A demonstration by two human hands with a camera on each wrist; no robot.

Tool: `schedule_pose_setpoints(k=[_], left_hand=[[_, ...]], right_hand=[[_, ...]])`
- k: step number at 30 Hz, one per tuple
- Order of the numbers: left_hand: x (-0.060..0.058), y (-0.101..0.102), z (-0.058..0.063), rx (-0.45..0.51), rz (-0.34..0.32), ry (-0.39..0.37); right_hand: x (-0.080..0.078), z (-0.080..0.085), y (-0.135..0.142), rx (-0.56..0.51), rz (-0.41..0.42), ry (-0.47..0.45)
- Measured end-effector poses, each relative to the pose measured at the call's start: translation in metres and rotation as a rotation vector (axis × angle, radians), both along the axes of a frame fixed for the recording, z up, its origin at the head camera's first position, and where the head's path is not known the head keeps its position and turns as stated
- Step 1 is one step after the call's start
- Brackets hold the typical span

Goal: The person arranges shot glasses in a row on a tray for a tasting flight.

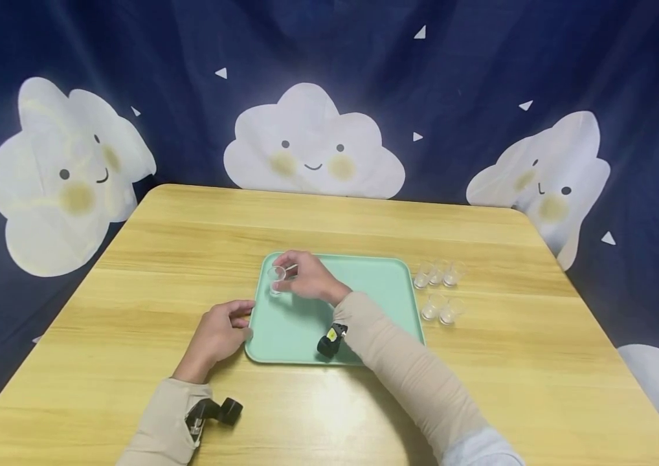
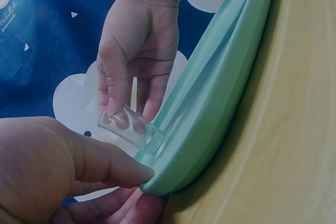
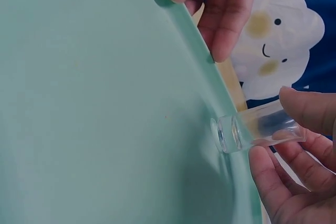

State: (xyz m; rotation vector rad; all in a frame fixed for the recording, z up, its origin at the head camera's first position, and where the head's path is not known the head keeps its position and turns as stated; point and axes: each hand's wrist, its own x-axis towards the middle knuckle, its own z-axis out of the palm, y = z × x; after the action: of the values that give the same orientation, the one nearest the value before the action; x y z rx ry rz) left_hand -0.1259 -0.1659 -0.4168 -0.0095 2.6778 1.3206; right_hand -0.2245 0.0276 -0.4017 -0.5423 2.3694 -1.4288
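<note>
Glass [image 3: 257, 124] sits between right thumb [image 3: 310, 109] and fingers [image 3: 270, 177].

The right hand [image 1: 309, 279] holds a clear glass [image 1: 276, 274] at a green tray [image 1: 294, 333] — left hand [image 1: 217, 333] touching its left edge — five other glasses [image 1: 450, 277] (also clear) stand off its right.

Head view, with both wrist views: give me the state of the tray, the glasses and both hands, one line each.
Tray, flat on the table.
Held glass, upright; base contact with the tray unclear.
Five other glasses, upright on the table right of the tray, in rows of three and two.
Left hand, gripping the tray's left rim.
Right hand, pinching the held glass.
</note>
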Motion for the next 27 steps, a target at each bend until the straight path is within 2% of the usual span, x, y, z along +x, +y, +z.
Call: schedule_pose_setpoints(k=[27], left_hand=[[0.0010,-0.0013,0.0003,0.014,-0.006,-0.008]], right_hand=[[0.0043,0.0008,-0.0048,0.012,0.011,0.000]])
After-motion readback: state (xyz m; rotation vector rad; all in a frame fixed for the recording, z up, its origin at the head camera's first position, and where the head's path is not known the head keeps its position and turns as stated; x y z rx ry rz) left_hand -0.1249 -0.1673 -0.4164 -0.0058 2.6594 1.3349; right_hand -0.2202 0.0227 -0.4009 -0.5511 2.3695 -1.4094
